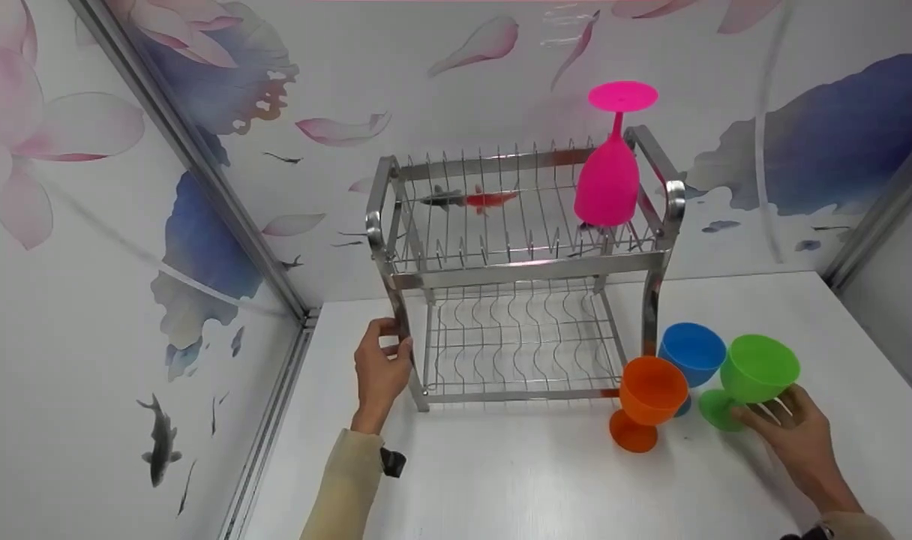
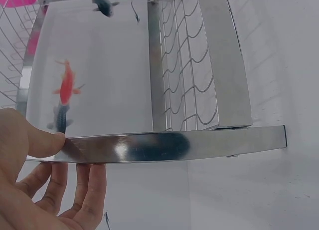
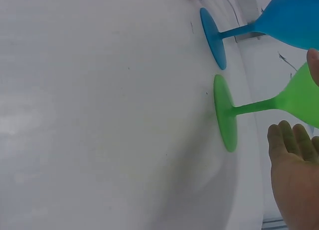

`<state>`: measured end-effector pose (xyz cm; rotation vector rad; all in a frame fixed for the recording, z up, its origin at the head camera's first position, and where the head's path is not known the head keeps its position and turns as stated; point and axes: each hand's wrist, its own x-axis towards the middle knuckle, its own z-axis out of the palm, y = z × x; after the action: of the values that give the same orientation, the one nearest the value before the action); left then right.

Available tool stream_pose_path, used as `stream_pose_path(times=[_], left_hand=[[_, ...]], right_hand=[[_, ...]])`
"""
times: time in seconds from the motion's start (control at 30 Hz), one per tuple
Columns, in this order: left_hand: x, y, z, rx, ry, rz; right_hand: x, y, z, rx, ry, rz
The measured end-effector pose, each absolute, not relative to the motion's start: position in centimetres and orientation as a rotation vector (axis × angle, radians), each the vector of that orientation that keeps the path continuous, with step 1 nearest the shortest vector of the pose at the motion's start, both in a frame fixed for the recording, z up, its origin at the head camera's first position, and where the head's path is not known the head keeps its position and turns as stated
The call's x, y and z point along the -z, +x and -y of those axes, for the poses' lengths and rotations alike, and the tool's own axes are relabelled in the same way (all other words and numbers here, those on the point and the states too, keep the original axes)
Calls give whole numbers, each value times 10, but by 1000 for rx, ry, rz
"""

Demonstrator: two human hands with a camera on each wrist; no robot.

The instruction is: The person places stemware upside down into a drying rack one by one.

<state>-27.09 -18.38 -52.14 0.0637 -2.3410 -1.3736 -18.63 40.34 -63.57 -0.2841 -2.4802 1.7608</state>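
My left hand point(image 1: 381, 371) grips the left front leg of a two-tier metal dish rack point(image 1: 527, 270). In the left wrist view, the thumb lies on one side of the flat metal leg point(image 2: 149, 146) and the fingers on the other. On the right, my right hand point(image 1: 797, 431) is at a green goblet point(image 1: 760, 367) standing upright. Its thumb and loosely extended fingers are on either side of the bowl, and a gap shows beside the fingertips point(image 3: 285, 132). A blue goblet point(image 1: 692, 352) and an orange goblet point(image 1: 655, 390) stand upright to its left.
A pink goblet point(image 1: 610, 184) is upside down at the right end of the rack's upper tier. The lower tier point(image 1: 520, 345) has wavy wires. Decorated panels point(image 1: 223, 375) enclose the white table point(image 1: 501, 472) at the back and sides.
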Motion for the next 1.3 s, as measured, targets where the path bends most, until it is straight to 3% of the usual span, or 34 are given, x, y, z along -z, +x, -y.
stream_pose_path(times=[0.67,1.3], left_hand=[[522,-271,184,1370,50,2334],[523,-272,184,1360,54,2334]], right_hand=[[638,-192,-400,-1746,-302,2373],[608,-186,-401,-1946,-209,2086]])
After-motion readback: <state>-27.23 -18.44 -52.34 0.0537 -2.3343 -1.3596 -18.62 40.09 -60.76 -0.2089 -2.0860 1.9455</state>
